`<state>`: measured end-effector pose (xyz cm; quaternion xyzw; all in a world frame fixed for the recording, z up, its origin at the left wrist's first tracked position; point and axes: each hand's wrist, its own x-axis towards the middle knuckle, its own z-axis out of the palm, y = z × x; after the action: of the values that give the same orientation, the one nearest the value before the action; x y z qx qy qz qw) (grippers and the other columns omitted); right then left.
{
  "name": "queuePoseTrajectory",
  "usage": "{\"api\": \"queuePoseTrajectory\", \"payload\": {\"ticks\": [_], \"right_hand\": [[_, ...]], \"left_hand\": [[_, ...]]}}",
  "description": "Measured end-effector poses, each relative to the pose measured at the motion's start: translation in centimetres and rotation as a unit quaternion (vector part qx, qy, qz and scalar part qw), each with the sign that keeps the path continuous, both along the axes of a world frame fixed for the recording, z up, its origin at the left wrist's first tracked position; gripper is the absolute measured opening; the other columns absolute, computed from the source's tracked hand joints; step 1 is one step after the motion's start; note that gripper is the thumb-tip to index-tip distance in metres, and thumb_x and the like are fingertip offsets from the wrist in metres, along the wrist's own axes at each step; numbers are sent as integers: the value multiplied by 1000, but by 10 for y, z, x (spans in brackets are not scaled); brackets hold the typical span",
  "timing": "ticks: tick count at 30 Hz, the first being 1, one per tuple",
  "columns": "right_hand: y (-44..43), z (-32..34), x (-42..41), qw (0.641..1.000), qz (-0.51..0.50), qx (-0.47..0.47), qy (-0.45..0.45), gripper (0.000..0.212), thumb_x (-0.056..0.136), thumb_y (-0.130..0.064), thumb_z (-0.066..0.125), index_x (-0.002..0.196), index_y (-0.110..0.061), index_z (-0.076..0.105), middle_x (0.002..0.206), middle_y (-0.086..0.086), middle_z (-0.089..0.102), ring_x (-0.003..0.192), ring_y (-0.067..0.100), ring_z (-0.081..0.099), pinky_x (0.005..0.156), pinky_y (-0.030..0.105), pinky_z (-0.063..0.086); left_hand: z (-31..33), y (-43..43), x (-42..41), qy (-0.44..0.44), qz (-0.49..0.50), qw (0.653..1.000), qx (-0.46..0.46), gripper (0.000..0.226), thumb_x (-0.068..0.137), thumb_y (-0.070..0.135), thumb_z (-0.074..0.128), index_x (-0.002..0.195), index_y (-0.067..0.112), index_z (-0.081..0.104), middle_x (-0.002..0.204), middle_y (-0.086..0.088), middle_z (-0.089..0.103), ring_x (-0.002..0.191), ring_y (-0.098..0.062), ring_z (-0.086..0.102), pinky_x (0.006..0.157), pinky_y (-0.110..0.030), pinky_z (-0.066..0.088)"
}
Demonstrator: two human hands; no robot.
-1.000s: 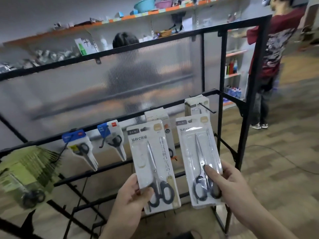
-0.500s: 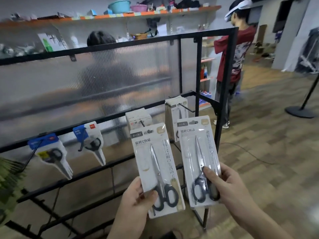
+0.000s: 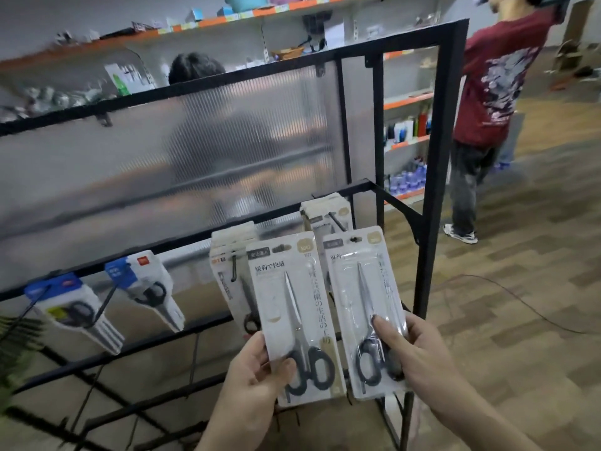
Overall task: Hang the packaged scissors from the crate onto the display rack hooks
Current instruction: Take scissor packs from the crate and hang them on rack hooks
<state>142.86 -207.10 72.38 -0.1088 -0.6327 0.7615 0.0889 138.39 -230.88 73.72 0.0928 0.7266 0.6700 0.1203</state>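
My left hand point(image 3: 252, 377) grips the lower edge of a white scissors pack point(image 3: 292, 304), held upright in front of the black display rack point(image 3: 432, 190). My right hand point(image 3: 413, 353) pinches a second white scissors pack point(image 3: 364, 288) beside it, thumb across the black handles. Behind the two packs, stacks of similar packs hang on a middle hook point(image 3: 234, 265) and a right hook point(image 3: 336, 219). Farther left, blue-topped scissors packs point(image 3: 143, 288) hang on two hooks. The crate is out of view.
A ribbed translucent panel point(image 3: 195, 151) backs the rack. One person stands behind the panel point(image 3: 195, 66), and another in a red shirt point(image 3: 497, 86) stands at the shelves on the right. A cable point(image 3: 520, 304) crosses the wooden floor. Green items point(image 3: 13, 346) sit at the left edge.
Both packs stay in my hands while the view shifts; they now sit nearer the middle and right hooks, overlapping the hanging stacks.
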Motion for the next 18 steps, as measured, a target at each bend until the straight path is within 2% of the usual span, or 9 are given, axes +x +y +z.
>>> {"api": "queuePoseTrajectory", "payload": {"ticks": [1, 3, 6, 8, 12, 13, 15, 16, 18], "right_hand": [[7, -2, -6, 1000, 2, 2, -2, 20, 91, -36, 66, 99, -20, 76, 92, 28, 72, 74, 51, 61, 69, 55, 53], [18, -7, -16, 1000, 16, 6, -10, 23, 88, -39, 66, 96, -20, 76, 86, 27, 71, 69, 39, 60, 64, 47, 51], [29, -17, -31, 999, 43, -6, -15, 33, 88, -36, 64, 103, -7, 71, 71, 6, 73, 59, 23, 60, 52, 33, 50], [35, -23, -38, 998, 56, -17, -19, 31, 94, -29, 62, 103, -1, 68, 59, -1, 66, 49, 13, 55, 45, 24, 42], [43, -29, -60, 994, 100, -17, -32, 28, 97, -32, 60, 101, -5, 66, 64, 2, 69, 51, 15, 60, 47, 26, 46], [45, -32, -67, 993, 110, -13, -30, 33, 96, -36, 61, 101, -4, 64, 64, 4, 66, 51, 18, 58, 47, 27, 45], [46, -32, -81, 990, 131, 12, -41, 49, 93, -51, 63, 103, -3, 62, 68, 14, 59, 56, 25, 51, 51, 32, 43], [46, -31, -90, 989, 136, 26, -47, 51, 94, -56, 61, 103, -5, 62, 69, 15, 59, 58, 23, 52, 53, 33, 45], [47, -32, -108, 988, 128, 63, -55, 42, 99, -52, 54, 96, -11, 62, 67, 7, 57, 54, 13, 52, 51, 26, 45]], "left_hand": [[-1, 8, -2, -2, 11, 1000, -1, 33, 89, 0, 70, 118, 14, 69, 109, -6, 79, 102, -18, 73, 81, -23, 53], [-3, 22, -7, -6, 33, 999, -3, 32, 85, 1, 69, 114, 15, 70, 104, -6, 79, 96, -16, 73, 77, -20, 54], [-7, 37, -13, -15, 58, 998, -18, 34, 90, -10, 64, 114, 13, 70, 101, -3, 80, 94, -11, 74, 75, -18, 54], [-9, 44, -16, -24, 71, 997, -23, 34, 91, -11, 64, 116, 11, 70, 102, -4, 79, 93, -11, 73, 75, -19, 54], [-14, 55, -18, -43, 79, 996, -13, 34, 91, -5, 71, 119, 13, 69, 110, -6, 78, 105, -20, 72, 87, -28, 54], [-15, 57, -18, -46, 80, 996, -10, 35, 90, -5, 71, 119, 13, 69, 110, -6, 78, 107, -21, 72, 87, -28, 54], [-16, 61, -18, -52, 79, 996, -3, 38, 86, -6, 74, 119, 12, 68, 109, -7, 78, 107, -21, 72, 83, -24, 55], [-17, 64, -18, -54, 75, 996, 2, 39, 83, -6, 76, 118, 11, 69, 108, -8, 78, 106, -22, 72, 81, -22, 55], [-17, 68, -15, -51, 65, 997, 7, 42, 76, -3, 81, 114, 11, 70, 107, -12, 78, 102, -21, 74, 78, -21, 55]]}}
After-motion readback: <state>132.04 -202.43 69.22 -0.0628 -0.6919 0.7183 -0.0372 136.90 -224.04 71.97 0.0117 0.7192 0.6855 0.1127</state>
